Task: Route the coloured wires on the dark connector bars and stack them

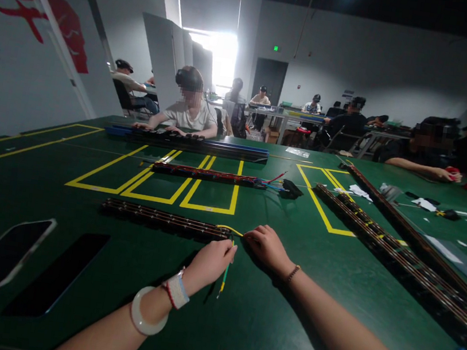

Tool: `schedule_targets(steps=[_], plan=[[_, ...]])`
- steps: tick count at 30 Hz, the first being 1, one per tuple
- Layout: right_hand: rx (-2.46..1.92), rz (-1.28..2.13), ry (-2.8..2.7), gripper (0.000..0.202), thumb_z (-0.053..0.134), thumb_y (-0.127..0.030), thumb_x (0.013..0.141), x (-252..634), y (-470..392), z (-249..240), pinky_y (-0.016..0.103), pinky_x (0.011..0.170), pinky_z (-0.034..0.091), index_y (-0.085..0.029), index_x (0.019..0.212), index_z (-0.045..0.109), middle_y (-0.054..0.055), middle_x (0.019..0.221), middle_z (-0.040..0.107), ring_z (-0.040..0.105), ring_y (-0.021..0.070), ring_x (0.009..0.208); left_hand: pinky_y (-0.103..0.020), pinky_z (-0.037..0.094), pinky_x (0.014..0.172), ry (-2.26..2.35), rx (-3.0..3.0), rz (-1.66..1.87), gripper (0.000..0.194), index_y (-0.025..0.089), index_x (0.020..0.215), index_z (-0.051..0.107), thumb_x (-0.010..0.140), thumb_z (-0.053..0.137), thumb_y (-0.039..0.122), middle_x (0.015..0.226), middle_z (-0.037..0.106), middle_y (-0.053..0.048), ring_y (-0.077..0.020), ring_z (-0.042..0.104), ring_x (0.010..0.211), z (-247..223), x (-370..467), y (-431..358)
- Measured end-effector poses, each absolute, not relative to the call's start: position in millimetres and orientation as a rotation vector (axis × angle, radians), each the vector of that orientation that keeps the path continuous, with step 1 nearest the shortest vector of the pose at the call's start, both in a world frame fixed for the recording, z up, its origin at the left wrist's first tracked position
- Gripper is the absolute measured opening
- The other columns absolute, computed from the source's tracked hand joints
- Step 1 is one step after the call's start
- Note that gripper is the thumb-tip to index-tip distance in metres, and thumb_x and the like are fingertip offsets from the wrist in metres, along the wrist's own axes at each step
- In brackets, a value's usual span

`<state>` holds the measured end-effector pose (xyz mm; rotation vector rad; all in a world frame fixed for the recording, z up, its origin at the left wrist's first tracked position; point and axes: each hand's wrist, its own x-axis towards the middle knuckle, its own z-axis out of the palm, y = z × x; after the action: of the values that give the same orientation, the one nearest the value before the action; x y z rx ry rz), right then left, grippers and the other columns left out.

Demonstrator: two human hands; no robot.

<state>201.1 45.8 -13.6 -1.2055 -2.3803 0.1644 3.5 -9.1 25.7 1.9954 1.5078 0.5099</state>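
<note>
The work in hand seems to be handling loose wires at one end of a dark strip [162, 218], which lies on the worktop [281, 332] just beyond the left hand [213, 258] and to its left. That hand appears to pinch a green wire [226, 273], whose tail hangs toward the wearer. The right hand [265, 244] grips the tip of a yellow wire [224, 227]. The next move likely calls for fine fingertip control, keeping both wires apart.

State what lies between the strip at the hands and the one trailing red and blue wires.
In the head view, yellow tape lines on the tabletop lie between the near strip and the far strip.
</note>
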Motion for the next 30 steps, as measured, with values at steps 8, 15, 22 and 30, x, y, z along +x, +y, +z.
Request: schedule_targets(steps=[8,15,22,30], plan=[[-1.196,0.16,-2.389,0.02,0.052,-0.027,0.094,201,48,-16,0.03,0.079,0.038,-0.02,0.1,0.07,0.007,0.09,0.065,0.053,0.0177,0.085,-0.029,0.043,0.066,1.628,2.265,0.215,0.037,0.016,0.089,0.063,0.097,0.033,0.037,0.077,0.067,-0.01,-0.0214,0.065,0.071,24,9,-15],[-1.216,0.281,-2.362,0.023,0.058,-0.037,0.09,198,44,-11,0.032,0.083,0.039,-0.021,0.102,0.071,0.006,0.09,0.064,0.054,0.019,0.089,-0.028,0.041,0.063,1.501,2.247,0.363,0.043,0.018,0.082,0.063,0.097,0.031,0.043,0.074,0.064,-0.008,-0.0191,0.061,0.063,15,8,-16],[-1.297,0.722,-2.199,0.023,0.063,-0.038,0.084,193,45,-5,0.028,0.074,0.043,-0.018,0.09,0.071,0.004,0.084,0.065,0.057,0.0164,0.08,-0.026,0.039,0.06,1.485,2.214,0.42,0.037,0.019,0.094,0.06,0.098,0.031,0.041,0.078,0.066,-0.007,-0.0197,0.064,0.067,14,7,-15],[-1.208,1.048,-2.033,0.014,0.059,-0.025,0.082,190,42,-10,0.025,0.072,0.046,-0.016,0.091,0.063,0.001,0.082,0.067,0.058,0.0127,0.073,-0.026,0.042,0.061,1.414,2.26,0.428,0.034,0.02,0.109,0.057,0.098,0.03,0.038,0.089,0.068,-0.008,-0.021,0.066,0.074,17,9,-19]])
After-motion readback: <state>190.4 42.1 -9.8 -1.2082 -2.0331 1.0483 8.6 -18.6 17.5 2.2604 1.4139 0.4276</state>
